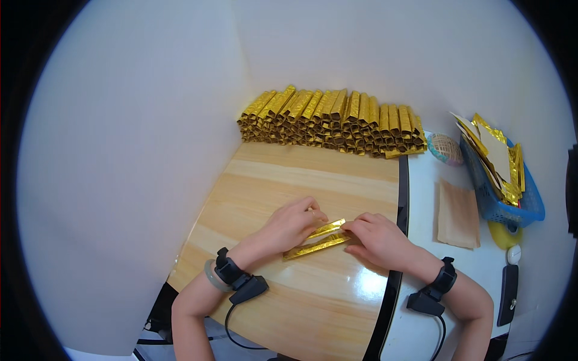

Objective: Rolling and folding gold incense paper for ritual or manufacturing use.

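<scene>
A narrow piece of gold foil paper [316, 246] lies on the wooden board, its two long gold edges raised around a paler strip. My left hand [290, 224] bends its fingers over the far edge of the paper, and its fingertips are partly hidden. At the paper's right end, my right hand [379, 240] pinches it between thumb and fingers. Both wrists wear black straps with small dark boxes and cables; a pale bangle [212, 277] circles the left one.
Folded gold foil tubes [325, 114] are stacked along the board's far edge. On the white surface to the right are a small woven basket [445, 149], a brown sheet [457, 215], a blue basket [530, 207] of gold sheets, and a black oblong object [508, 295]. White walls enclose the left and back.
</scene>
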`<state>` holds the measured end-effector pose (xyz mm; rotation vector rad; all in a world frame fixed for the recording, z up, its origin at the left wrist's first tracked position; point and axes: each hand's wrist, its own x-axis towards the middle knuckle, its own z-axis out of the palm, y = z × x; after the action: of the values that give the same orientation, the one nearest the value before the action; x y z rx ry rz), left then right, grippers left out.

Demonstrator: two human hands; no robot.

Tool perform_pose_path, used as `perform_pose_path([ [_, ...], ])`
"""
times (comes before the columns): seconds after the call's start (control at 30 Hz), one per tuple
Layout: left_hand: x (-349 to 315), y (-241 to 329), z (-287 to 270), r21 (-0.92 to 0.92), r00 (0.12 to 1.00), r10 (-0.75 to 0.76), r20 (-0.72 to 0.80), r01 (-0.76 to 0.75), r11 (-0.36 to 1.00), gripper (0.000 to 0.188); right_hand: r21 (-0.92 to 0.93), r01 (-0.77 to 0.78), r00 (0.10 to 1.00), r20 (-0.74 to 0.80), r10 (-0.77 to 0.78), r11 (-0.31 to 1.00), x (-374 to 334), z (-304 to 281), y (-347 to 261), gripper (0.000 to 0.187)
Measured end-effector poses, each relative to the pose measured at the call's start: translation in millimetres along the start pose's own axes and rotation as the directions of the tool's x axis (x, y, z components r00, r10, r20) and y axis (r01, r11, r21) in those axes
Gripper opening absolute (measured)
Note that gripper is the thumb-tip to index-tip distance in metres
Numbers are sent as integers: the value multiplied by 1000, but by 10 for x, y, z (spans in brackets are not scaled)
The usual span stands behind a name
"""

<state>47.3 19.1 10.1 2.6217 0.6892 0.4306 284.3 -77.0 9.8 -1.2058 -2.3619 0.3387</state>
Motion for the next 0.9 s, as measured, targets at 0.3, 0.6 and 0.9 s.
perform_pose_path([
  [0.3,-521,-50,-230,-608,955,-281,93,278,744,20,-15,-64,998,-17,64,998,19,62,30,34],
  [0.6,-632,-37,-136,-451,977,-199,73,211,868,18,31,-134,991,9,133,991,47,48,40,29],
  [0.9,-694,27,-80,-300,999,-37,-10,32,953,18,31,112,993,-51,-111,993,42,62,226,14],
])
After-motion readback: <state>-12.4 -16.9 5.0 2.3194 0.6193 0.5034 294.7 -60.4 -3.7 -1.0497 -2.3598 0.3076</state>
